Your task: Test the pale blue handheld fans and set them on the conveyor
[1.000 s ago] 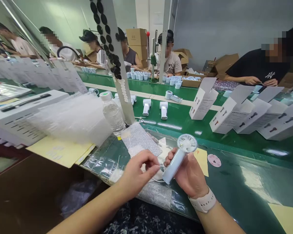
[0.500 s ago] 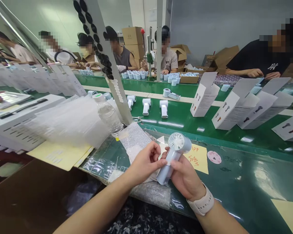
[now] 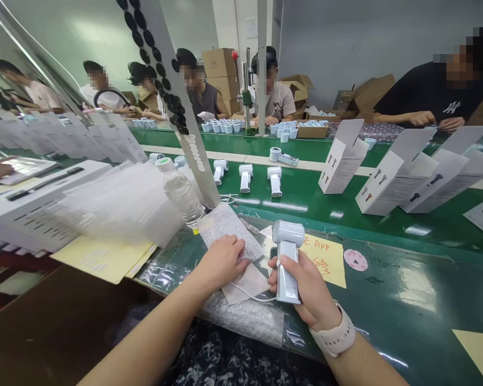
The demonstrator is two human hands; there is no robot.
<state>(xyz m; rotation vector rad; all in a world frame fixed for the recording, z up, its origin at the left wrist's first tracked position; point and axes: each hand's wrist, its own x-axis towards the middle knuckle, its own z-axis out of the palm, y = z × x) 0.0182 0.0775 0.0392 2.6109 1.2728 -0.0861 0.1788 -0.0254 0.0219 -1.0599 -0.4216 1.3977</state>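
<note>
My right hand (image 3: 306,289) is wrapped round the handle of a small white handheld fan (image 3: 287,252), held upright above the table edge, its round head at the top. A thin white cord (image 3: 249,294) loops from the fan's base toward my left hand. My left hand (image 3: 222,261) lies palm down with curled fingers on a flat white pouch (image 3: 245,281) and a sheet of bubble wrap (image 3: 225,225). It presses them against the green table (image 3: 386,300). A white watch sits on my right wrist.
A water bottle (image 3: 180,190) and a stack of clear bags (image 3: 121,201) stand at left. Three white fans (image 3: 245,177) lie on the green conveyor, with open white boxes (image 3: 342,158) to the right. Yellow notes (image 3: 324,257) lie by the fan. Several people work across the belt.
My right hand turned the fan from tilted to upright, its head now side-on. My left hand left the fan and dropped onto the white pouch.
</note>
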